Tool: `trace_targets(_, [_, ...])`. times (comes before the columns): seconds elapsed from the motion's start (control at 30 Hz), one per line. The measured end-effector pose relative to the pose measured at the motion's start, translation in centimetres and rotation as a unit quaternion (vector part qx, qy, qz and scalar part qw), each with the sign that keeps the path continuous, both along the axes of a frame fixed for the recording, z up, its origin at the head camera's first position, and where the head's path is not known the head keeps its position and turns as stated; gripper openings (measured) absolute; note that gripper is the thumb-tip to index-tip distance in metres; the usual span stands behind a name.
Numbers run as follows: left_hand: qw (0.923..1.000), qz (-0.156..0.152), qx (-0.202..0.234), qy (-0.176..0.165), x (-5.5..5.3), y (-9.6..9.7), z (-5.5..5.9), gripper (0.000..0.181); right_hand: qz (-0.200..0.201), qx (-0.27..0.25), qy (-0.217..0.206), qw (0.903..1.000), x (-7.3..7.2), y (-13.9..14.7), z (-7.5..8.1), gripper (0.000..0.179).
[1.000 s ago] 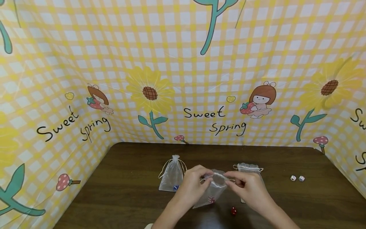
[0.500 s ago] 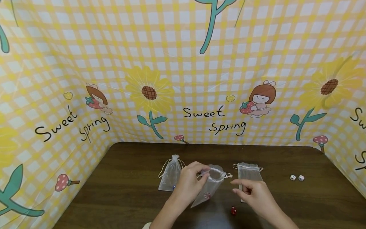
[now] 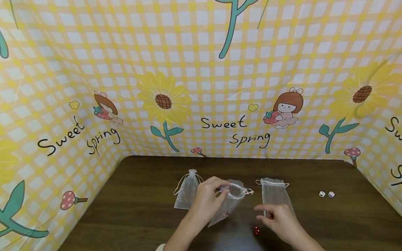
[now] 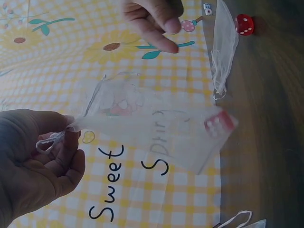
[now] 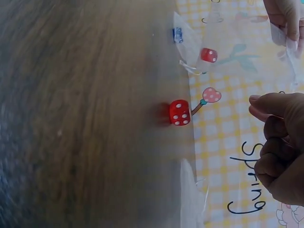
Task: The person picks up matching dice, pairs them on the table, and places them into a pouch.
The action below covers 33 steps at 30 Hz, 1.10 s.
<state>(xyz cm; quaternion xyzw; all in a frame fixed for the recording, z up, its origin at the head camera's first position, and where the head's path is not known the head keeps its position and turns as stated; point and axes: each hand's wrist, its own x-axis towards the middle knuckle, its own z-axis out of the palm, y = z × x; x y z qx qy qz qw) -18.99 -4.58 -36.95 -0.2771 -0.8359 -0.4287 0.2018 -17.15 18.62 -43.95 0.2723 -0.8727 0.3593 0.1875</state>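
Note:
Pinched at its rim between my left hand's (image 3: 207,198) thumb and fingers hangs a sheer white drawstring bag (image 3: 228,205), its mouth spread. One red die (image 4: 219,123) lies at the bottom of this bag, seen through the mesh. My right hand (image 3: 277,219) holds nothing; its thumb and index finger stand apart, the other fingers curled inward. Just in front of these fingertips, a second red die (image 5: 179,112) with white dots sits on the table. Part of a flat sheer bag (image 3: 274,191) is covered by the right hand in the head view.
On the left stands a drawn-closed sheer bag (image 3: 184,195) with a blue die (image 5: 177,35) inside, partly behind the left hand. Two white dice (image 3: 326,194) lie at the right of the dark wooden table (image 3: 339,223). A yellow checked cloth (image 3: 213,87) hangs behind and at the sides.
My right hand has let go of the bag's rim and moved right and down towards the loose red die. The left hand keeps its pinch, and the bag has swung slightly left.

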Motion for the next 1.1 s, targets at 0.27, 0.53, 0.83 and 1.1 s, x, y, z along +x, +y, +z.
trace_targets(0.27, [1.0,-0.001,0.001,-0.006,0.1,0.0,0.1,0.014,0.03,0.072,-0.121,0.9896,-0.3,0.5,-0.5,0.02])
trace_targets(0.53, [1.0,0.002,-0.003,-0.006,0.1,0.0,0.0,0.014,0.044,0.102,-0.151,0.9823,-0.4,0.5,-1.0,0.017])
trace_targets(0.83, [0.9998,-0.008,-0.003,-0.019,0.2,0.2,-0.1,0.013,0.036,0.123,-0.163,0.9783,-0.3,0.4,-1.4,0.011])
trace_targets(1.1, [0.9998,-0.01,-0.007,-0.016,0.1,0.2,-0.1,0.013,0.027,0.134,-0.151,0.979,-0.3,0.4,-1.5,0.008])
